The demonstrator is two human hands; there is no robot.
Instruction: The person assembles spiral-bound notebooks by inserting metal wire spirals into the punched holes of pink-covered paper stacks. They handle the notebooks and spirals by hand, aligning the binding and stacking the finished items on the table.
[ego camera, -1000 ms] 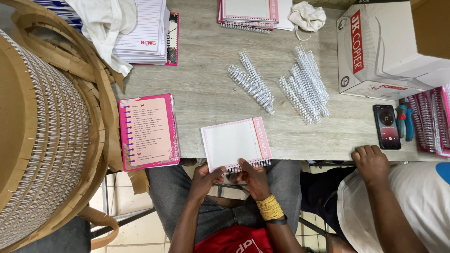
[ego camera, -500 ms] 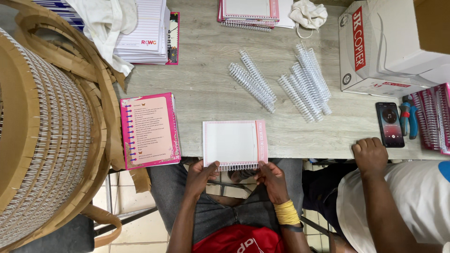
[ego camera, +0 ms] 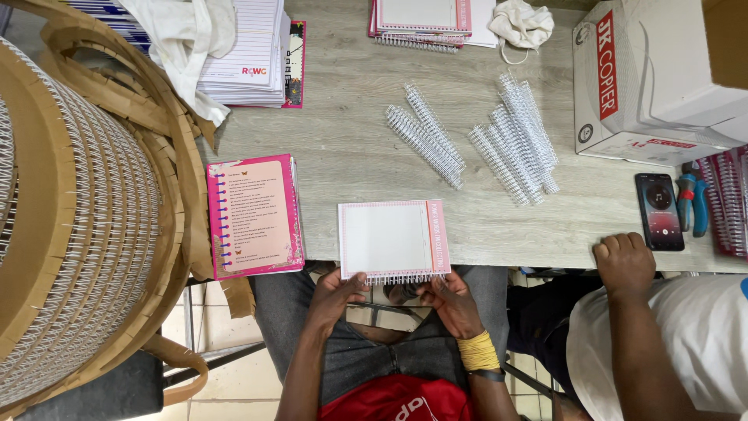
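Notebook (ego camera: 393,240) now squared to table edge (ego camera: 545,253), hands shifted apart.

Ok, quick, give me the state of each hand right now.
Left hand: closed on the near edge of the notebook, at its wire spine.
Right hand: closed on the same edge, fingers at the wire spine.

A second ago my little white notebook (ego camera: 393,239) sat crooked on the table (ego camera: 343,117). Now it lies straight, and its wire edge hangs off the table's edge. My left hand (ego camera: 336,292) and right hand (ego camera: 449,300) have moved apart to its bottom corners.
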